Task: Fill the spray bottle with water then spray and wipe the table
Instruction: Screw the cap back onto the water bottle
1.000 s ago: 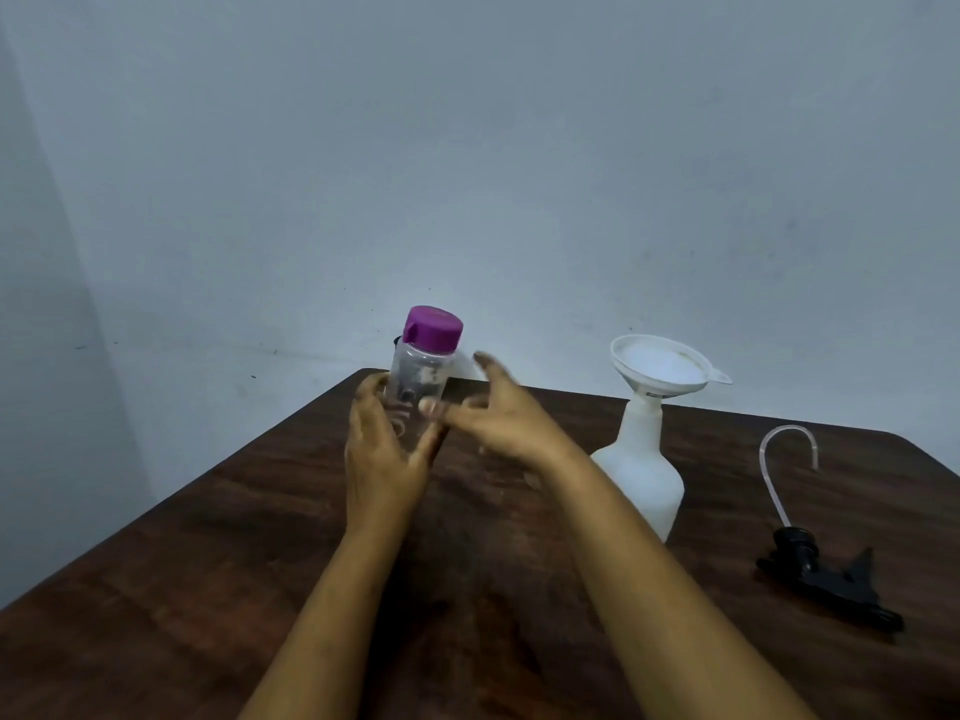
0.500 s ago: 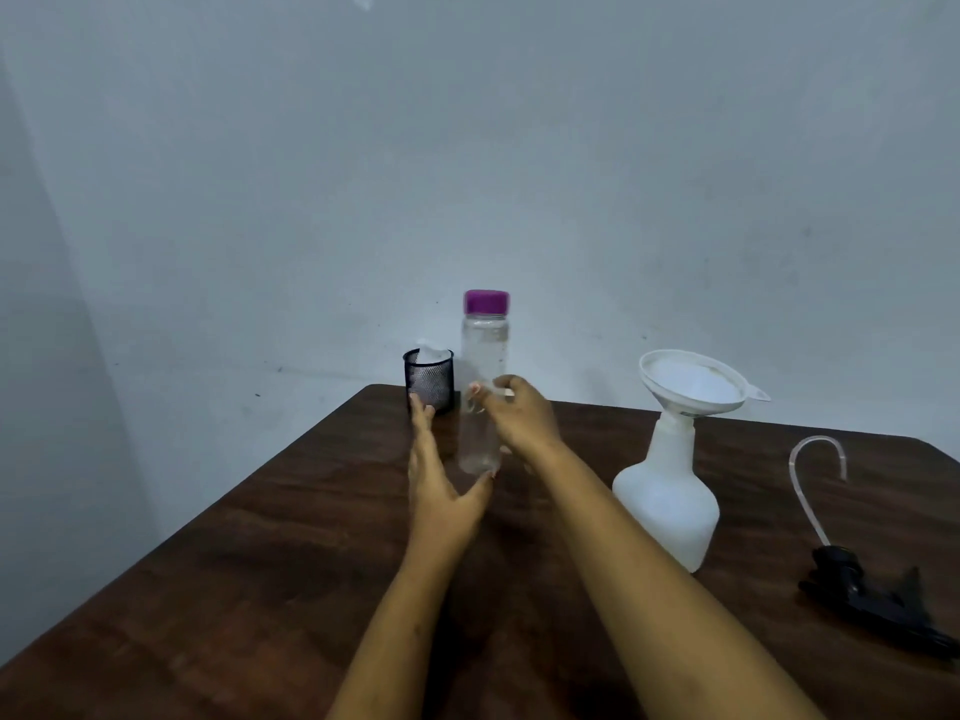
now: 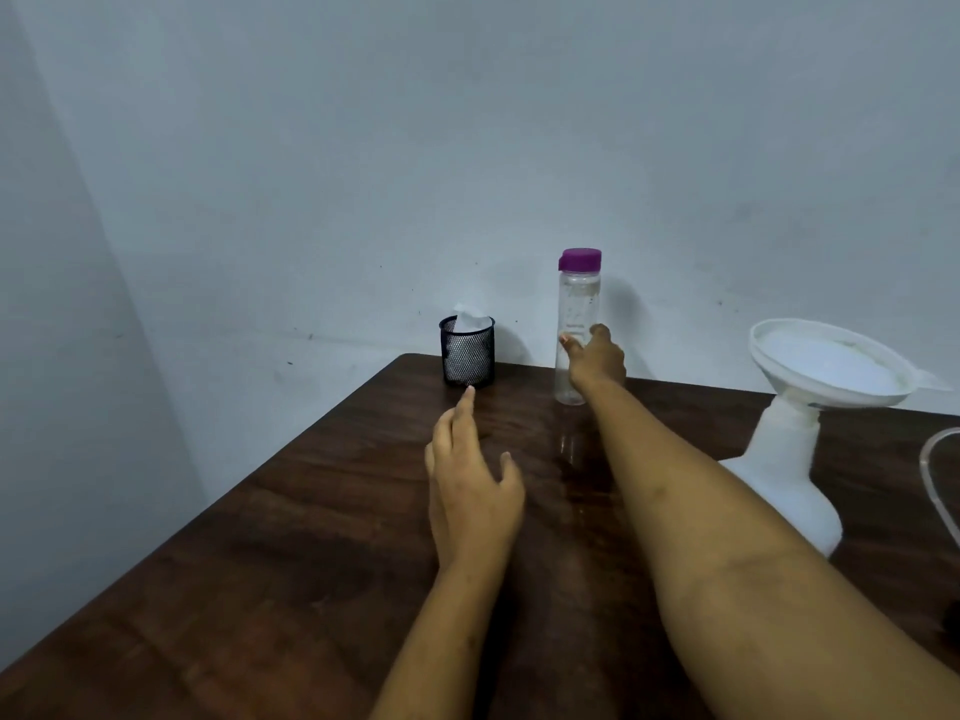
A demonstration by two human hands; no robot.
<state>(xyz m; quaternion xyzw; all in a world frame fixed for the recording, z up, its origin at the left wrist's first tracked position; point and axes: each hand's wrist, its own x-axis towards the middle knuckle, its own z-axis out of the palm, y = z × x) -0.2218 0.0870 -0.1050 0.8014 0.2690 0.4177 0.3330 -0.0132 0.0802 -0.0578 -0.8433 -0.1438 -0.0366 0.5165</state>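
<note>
A clear water bottle (image 3: 578, 298) with a purple cap stands upright near the far edge of the dark wooden table (image 3: 291, 553). My right hand (image 3: 597, 362) is wrapped around its lower half. My left hand (image 3: 472, 491) hovers over the table with fingers apart, its index finger pointing at a black mesh cup (image 3: 466, 360) that holds a white cloth or tissue (image 3: 471, 319). The white spray bottle (image 3: 779, 480) stands at the right with a white funnel (image 3: 826, 363) in its neck; my right forearm partly covers its base.
A clear curved tube (image 3: 935, 475) of the detached spray head shows at the right edge; the black head itself is almost out of view. Pale walls close behind the table's far edge and along its left side.
My right hand has carried the water bottle farther back and stood it on the table. My left hand let go of it and moved left toward the mesh cup. The view shifted left.
</note>
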